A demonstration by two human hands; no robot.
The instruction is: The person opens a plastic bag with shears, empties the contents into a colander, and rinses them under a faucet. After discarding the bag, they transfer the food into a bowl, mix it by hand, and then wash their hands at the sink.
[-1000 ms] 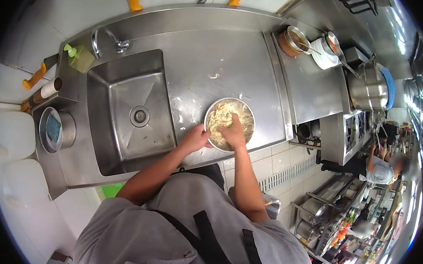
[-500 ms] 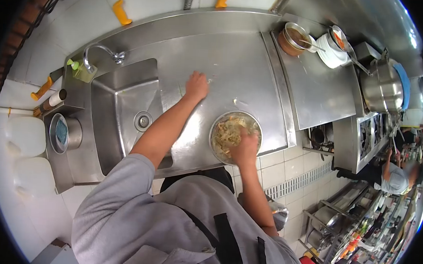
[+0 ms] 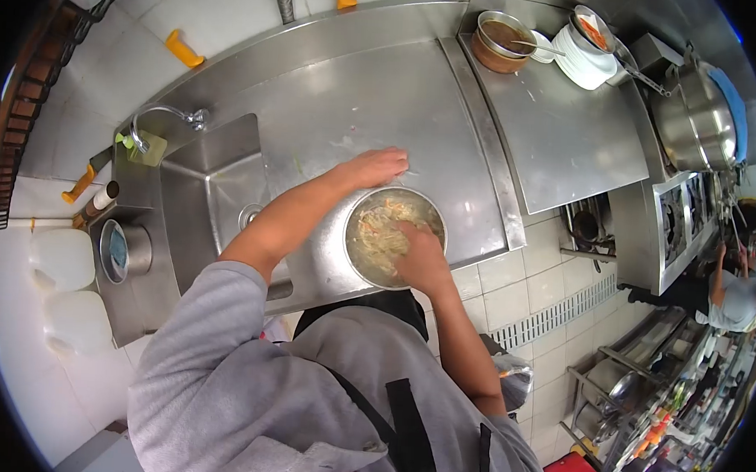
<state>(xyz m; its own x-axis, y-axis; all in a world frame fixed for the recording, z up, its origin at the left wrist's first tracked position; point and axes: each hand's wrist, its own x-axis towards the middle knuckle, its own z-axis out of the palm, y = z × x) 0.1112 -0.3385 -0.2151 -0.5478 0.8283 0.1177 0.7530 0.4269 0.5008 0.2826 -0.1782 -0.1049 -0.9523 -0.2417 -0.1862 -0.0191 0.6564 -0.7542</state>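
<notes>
A round metal bowl [image 3: 351,264] stands near the front edge of the steel counter [image 3: 333,105]. Inside lies a pale, wet mix of shredded vegetables [image 3: 378,236] with orange bits. My right hand [image 3: 424,257] reaches into the bowl from the right, its fingers curled into the mix and the tips buried. Just beyond the bowl's far rim, my left hand [image 3: 383,165] is low over the counter with its fingers closed together. Whatever it may hold is hidden. Small pale scraps lie on the steel nearby.
Left of the bowl is a sink [image 3: 215,172] with a curved faucet [image 3: 166,114]. A brown pot with a ladle [image 3: 501,46] and stacked white plates [image 3: 585,63] stand at the back right. Beyond is a large steel pot [image 3: 696,120]. Another person [image 3: 734,293] stands far right.
My left hand has moved right, from the counter near the sink to the bowl's far side. My right hand remains in the mix, and the view has shifted.
</notes>
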